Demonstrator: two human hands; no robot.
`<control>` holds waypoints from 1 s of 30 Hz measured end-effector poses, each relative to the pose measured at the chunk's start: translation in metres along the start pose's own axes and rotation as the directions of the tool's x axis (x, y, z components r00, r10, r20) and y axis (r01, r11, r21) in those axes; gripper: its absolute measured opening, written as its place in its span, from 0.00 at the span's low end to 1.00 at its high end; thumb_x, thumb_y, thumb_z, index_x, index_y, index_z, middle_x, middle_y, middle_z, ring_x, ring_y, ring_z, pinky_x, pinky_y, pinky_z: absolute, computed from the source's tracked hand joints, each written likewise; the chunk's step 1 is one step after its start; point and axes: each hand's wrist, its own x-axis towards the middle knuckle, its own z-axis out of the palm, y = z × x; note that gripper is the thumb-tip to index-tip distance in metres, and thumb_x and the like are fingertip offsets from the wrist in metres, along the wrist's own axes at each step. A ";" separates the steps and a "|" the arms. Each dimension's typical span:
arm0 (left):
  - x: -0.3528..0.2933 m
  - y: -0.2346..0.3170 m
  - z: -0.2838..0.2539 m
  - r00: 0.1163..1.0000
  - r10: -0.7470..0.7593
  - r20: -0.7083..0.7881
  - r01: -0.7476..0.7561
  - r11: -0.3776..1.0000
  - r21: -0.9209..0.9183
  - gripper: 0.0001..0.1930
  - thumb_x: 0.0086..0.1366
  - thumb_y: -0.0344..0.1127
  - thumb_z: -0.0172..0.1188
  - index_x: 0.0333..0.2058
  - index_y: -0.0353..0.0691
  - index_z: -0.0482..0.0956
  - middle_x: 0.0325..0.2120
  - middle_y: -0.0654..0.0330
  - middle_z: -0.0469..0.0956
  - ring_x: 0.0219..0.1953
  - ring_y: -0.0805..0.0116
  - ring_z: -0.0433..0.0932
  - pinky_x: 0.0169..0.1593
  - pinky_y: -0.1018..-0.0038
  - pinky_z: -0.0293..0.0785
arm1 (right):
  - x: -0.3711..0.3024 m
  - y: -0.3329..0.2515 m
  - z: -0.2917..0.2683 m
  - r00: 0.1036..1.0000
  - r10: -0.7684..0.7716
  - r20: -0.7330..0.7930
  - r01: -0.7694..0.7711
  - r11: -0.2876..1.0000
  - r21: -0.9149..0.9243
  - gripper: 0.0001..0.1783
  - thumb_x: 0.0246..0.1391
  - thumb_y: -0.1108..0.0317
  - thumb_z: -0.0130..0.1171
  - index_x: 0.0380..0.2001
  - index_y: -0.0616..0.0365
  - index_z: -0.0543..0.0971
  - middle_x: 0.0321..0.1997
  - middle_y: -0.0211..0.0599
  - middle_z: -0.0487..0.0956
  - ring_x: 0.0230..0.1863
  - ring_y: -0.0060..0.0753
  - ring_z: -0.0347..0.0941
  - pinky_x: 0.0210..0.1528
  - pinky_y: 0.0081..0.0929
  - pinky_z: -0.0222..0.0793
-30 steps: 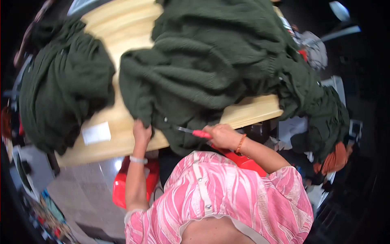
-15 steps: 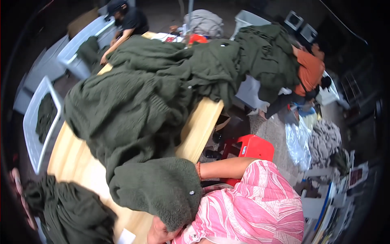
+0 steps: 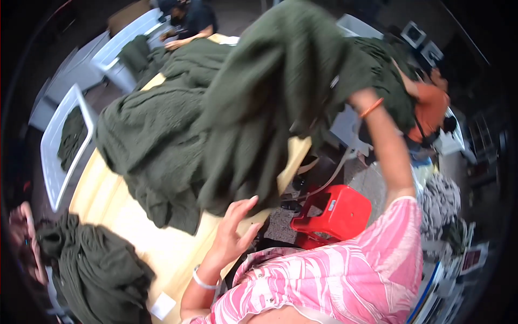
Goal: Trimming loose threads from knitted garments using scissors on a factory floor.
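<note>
A dark green knit garment (image 3: 280, 81) hangs spread in the air over the table, a small pale mark showing near its right edge. My right hand (image 3: 362, 99), an orange-red bracelet at its wrist, is raised at that edge and grips the cloth; its fingers are partly hidden and blurred. Just below the garment's lower hem is my left hand (image 3: 233, 233), fingers and thumb apart, with nothing in it. Behind the lifted piece, more dark green knitwear (image 3: 156, 135) lies heaped across the light wooden table (image 3: 102, 189).
A darker green pile (image 3: 97, 270) sits at the near left beside a small white paper (image 3: 163, 305). White bins (image 3: 46, 162) stand past the table's left side. At the right are a red stool (image 3: 340, 213) and grey cloth (image 3: 440, 200). Co-workers (image 3: 199, 21) are around the table.
My right hand has come out from under the garment and swung it up and away, over the heap. My left hand has let go of the cloth and opened.
</note>
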 end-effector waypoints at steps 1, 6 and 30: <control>0.006 -0.003 0.005 1.000 -0.010 -0.016 0.011 1.000 0.011 0.29 0.56 0.26 0.65 0.58 0.38 0.70 0.51 0.50 0.73 0.52 0.58 0.74 0.53 0.68 0.72 | 0.041 0.043 0.014 0.957 0.078 -0.278 -0.079 0.997 0.007 0.26 0.58 0.59 0.47 0.55 0.65 0.71 0.61 0.57 0.69 0.62 0.56 0.64 0.65 0.38 0.59; 0.017 -0.044 -0.009 0.954 -0.010 -0.301 0.083 0.970 0.229 0.29 0.56 0.27 0.66 0.58 0.39 0.71 0.54 0.48 0.69 0.55 0.53 0.71 0.55 0.66 0.70 | 0.177 0.095 0.026 0.939 0.321 -0.126 -0.204 0.812 0.547 0.25 0.55 0.54 0.48 0.37 0.67 0.80 0.35 0.54 0.82 0.38 0.49 0.80 0.40 0.40 0.72; 0.043 -0.060 -0.173 0.716 0.215 -0.664 0.114 0.902 0.416 0.16 0.53 0.14 0.47 0.38 0.35 0.75 0.34 0.60 0.78 0.37 0.70 0.76 0.43 0.74 0.73 | -0.002 -0.097 0.151 0.988 -0.152 -0.003 0.088 0.555 0.827 0.18 0.56 0.61 0.58 0.48 0.56 0.71 0.38 0.56 0.79 0.44 0.61 0.75 0.46 0.50 0.70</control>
